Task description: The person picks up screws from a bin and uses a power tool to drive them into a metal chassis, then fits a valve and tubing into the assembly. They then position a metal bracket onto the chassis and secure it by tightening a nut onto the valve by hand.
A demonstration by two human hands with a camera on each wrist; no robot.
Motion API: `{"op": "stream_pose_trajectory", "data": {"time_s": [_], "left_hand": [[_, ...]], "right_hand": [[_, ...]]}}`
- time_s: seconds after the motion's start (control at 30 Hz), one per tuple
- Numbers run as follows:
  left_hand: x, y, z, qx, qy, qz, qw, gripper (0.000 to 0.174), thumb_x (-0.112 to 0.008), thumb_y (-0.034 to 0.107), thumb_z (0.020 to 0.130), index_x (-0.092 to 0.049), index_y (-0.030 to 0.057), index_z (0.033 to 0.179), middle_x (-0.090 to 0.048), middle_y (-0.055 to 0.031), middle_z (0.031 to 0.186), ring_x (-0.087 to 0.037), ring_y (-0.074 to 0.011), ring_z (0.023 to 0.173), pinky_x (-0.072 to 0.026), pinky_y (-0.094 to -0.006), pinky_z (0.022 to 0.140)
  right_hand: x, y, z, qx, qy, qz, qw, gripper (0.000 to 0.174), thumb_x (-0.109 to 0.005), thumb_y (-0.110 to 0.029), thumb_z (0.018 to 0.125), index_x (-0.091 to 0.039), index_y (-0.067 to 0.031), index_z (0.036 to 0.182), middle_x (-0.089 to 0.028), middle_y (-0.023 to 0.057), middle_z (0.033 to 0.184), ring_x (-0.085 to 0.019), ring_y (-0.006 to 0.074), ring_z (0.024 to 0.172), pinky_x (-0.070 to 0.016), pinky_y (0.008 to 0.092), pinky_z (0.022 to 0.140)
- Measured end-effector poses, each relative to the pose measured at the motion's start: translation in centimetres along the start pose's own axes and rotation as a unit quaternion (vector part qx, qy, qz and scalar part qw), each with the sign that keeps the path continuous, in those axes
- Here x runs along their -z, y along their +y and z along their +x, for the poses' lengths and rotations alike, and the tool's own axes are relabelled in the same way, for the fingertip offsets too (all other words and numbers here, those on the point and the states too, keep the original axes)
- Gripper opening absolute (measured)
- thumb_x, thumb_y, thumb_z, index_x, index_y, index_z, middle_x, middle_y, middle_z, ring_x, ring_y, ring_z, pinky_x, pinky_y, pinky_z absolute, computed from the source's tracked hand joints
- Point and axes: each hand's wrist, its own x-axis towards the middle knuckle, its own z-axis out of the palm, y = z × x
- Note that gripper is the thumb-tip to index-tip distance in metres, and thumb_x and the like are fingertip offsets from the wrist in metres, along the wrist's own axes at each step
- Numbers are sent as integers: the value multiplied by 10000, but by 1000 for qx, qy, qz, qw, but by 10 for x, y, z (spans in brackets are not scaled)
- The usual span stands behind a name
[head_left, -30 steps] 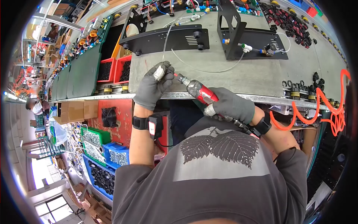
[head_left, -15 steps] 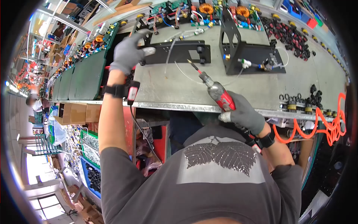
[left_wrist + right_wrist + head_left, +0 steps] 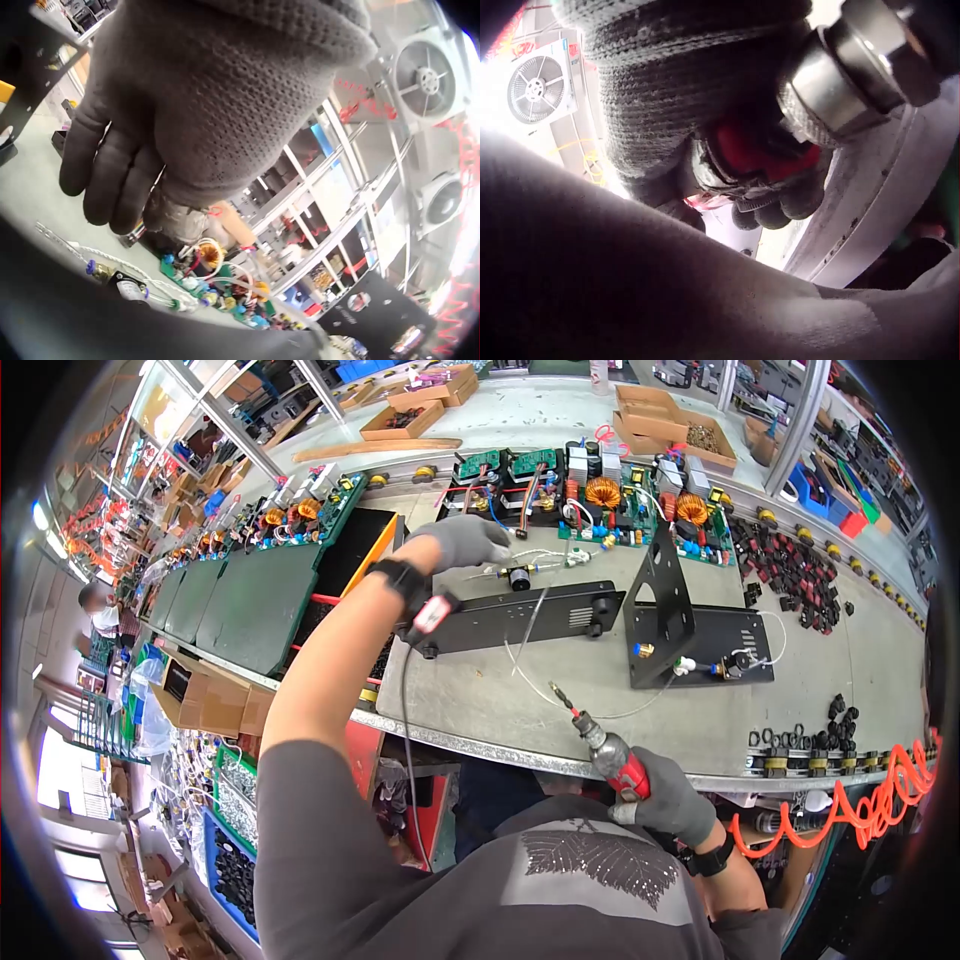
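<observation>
My gloved left hand [image 3: 462, 544] reaches out over the far side of a long black metal panel [image 3: 500, 622]. Its fingers [image 3: 111, 176] look extended and loose, with nothing visibly held. Just beyond the fingertips lies a small black round gauge-like part [image 3: 519, 577] with braided white tubing. My right hand [image 3: 675, 800], also gloved, grips a red-and-grey pneumatic screwdriver [image 3: 622, 762] near the front bench edge, its bit pointing up and left. In the right wrist view, a metal hose fitting [image 3: 840, 82] shows behind the red body [image 3: 761, 154].
A black upright bracket [image 3: 662, 595] stands right of the panel, and a thin clear tube [image 3: 590, 713] curves across the bench. Circuit boards [image 3: 600, 510] line the back. Black-and-red parts [image 3: 795, 575] are heaped at right. An orange coiled hose [image 3: 860, 815] hangs at front right.
My left hand has left the screwdriver's tip and moved away, over the panel to its far side. The right hand keeps its grip on the screwdriver. The head view has tilted up.
</observation>
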Motion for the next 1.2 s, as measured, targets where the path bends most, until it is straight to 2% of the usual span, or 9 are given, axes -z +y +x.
{"op": "stream_pose_trajectory", "data": {"time_s": [0.1, 0.27, 0.37, 0.57, 0.67, 0.8, 0.83, 1.07, 1.2], "left_hand": [[1, 28, 27, 95, -173, 11, 980, 654, -737, 434, 798, -569, 80, 1322, -665, -133, 1143, -633, -244, 1019, -504, -346, 862], [-27, -17, 58, -141, -133, 93, 977, 834, -856, 340, 676, -504, 27, 1364, -600, -182, 1251, -605, -286, 1096, -495, -368, 917], [-19, -4, 40, -123, -108, 42, 986, 882, -854, 267, 652, -455, 13, 1397, -625, -178, 1169, -618, -275, 1046, -502, -353, 894], [8, 29, 10, -185, -136, 239, 943, 490, -525, 139, 899, -505, 325, 1353, -654, -132, 986, -653, -330, 834, -529, -403, 711], [1, 24, 25, -409, -56, 431, 802, 429, -533, 165, 913, -532, 343, 1304, -631, -90, 1082, -653, -290, 821, -526, -365, 702], [-17, 28, 55, -448, -86, 474, 753, 265, -521, 280, 923, -577, 267, 1182, -622, -82, 974, -619, -304, 774, -501, -392, 665], [-25, 28, 63, -388, -124, 391, 825, 232, -541, 274, 906, -585, 200, 1121, -626, -95, 920, -598, -319, 742, -488, -403, 646], [-21, 48, 63, -457, -148, 403, 779, 332, -719, 188, 654, -620, 157, 969, -625, -80, 857, -613, -344, 826, -494, -435, 706], [13, 52, 42, -382, -46, 331, 862, 479, -788, 249, 583, -626, 214, 1031, -625, -69, 871, -611, -322, 876, -496, -416, 776]], "right_hand": [[-2, 1, 0, 35, 15, -35, 999, 436, -825, -193, 661, -572, -24, 972, -625, 179, 819, -602, 356, 706, -489, 388, 680], [3, -7, -2, 20, 18, -37, 999, 478, -853, -239, 660, -582, -22, 988, -630, 179, 822, -615, 348, 726, -493, 384, 691], [4, -7, -1, 17, 24, -29, 999, 509, -868, -271, 655, -584, -18, 993, -633, 179, 823, -619, 343, 729, -494, 384, 694], [5, 2, 3, 5, 35, -24, 999, 515, -868, -269, 656, -587, -7, 999, -635, 172, 827, -618, 323, 719, -495, 374, 691], [5, 0, 2, -2, 44, 39, 998, 503, -861, -254, 656, -582, -3, 992, -630, 168, 823, -612, 316, 718, -490, 373, 691], [9, -5, 5, -19, 46, 110, 993, 503, -858, -245, 641, -577, -7, 983, -626, 163, 827, -607, 300, 727, -484, 380, 703], [9, -3, 5, -24, 49, 114, 992, 503, -858, -245, 641, -577, -7, 983, -626, 163, 827, -607, 300, 727, -484, 380, 703], [14, 6, 6, -7, 38, 5, 999, 492, -855, -241, 638, -577, -17, 977, -620, 166, 824, -598, 299, 724, -477, 386, 704], [13, 8, 7, 3, 29, 37, 999, 488, -857, -241, 636, -579, -16, 968, -611, 155, 809, -581, 291, 706, -474, 376, 694]]}}
